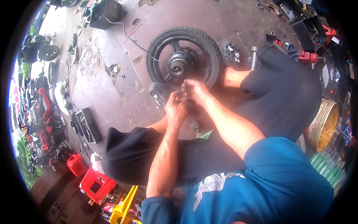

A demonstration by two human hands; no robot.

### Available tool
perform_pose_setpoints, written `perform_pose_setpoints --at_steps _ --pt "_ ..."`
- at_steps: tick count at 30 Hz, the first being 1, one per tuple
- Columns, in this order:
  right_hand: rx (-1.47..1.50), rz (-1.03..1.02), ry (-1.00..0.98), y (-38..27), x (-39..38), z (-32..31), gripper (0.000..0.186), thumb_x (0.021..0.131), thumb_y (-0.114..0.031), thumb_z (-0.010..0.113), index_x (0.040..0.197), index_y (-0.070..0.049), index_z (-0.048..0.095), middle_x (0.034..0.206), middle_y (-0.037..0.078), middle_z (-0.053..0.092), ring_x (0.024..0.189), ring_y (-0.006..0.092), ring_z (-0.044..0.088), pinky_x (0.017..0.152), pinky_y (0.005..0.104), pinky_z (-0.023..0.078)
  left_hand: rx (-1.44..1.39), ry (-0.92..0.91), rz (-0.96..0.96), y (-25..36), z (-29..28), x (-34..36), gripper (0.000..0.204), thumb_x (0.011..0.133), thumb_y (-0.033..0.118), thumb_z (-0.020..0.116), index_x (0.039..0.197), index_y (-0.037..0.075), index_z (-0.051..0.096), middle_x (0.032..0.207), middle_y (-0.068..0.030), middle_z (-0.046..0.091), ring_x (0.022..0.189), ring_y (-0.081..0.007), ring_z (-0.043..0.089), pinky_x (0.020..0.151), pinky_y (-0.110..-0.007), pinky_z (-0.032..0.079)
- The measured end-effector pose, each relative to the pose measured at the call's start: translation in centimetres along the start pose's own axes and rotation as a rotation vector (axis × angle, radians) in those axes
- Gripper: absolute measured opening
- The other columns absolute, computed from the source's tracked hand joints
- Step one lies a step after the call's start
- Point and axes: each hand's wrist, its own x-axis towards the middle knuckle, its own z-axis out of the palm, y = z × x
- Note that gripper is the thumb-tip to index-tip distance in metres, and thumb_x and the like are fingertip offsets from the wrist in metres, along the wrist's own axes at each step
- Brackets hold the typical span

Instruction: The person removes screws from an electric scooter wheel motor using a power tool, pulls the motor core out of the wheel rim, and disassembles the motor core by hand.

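1. Two bare hands are meeting in the middle of the head view, just in front of a black rubber wheel with dark metal spokes [183, 58] that is lying flat on the reddish stone floor [108, 89].
2. The left hand [176, 108] is curling its fingers shut around something small. The thing is too tiny and blurry to name.
3. The right hand [195, 91] is touching the left one. Its fingers are bending in and pinching at the same small thing, but I cannot tell how tight the grip is.
4. The hands are sitting near the lower edge of the wheel, close to the round metal hub [179, 65] in its middle. A thin pale wire [130, 37] is running from the hub to a black box [106, 13] far up the floor.
5. The person is sitting on the floor in black trousers [283, 93] and a blue shirt [276, 183], with one knee on each side of the hands.
6. To do this bit well, I think both hands should be staying close together and low, so the small part is not dropping and rolling away. Slow, gentle turning seems better than pulling hard.
7. Red plastic stools [95, 183] and a yellow plastic frame [125, 207] are standing at the lower left, well apart from the hands.
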Motion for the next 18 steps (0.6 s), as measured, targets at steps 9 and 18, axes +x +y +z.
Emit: perform_pose_setpoints --at_steps 9,18 --pt "0.001 -0.005 0.012 0.3 0.2 0.3 0.016 0.092 -0.022 0.056 0.101 -0.009 0.062 0.087 0.007 0.069 0.07 0.0168 0.066 0.057 0.0281 0.054 0.229 -0.06 0.007 2.0 -1.3 0.0 0.04 0.061 0.011 0.066 0.101 0.004 0.066 0.116 -0.018 0.059 0.093 -0.0336 0.064 0.082 -0.037 0.054" --pt "0.123 0.05 0.041 0.5 1.2 0.0 0.018 0.09 -0.024 0.054 0.097 -0.011 0.064 0.088 0.004 0.068 0.076 0.0194 0.065 0.068 0.0355 0.052 0.868 -0.175 0.314 7.6 -1.3 0.7 0.036 0.075 0.008 0.066 0.11 0.007 0.058 0.094 -0.0142 0.065 0.083 -0.0327 0.066 0.069 -0.043 0.053"
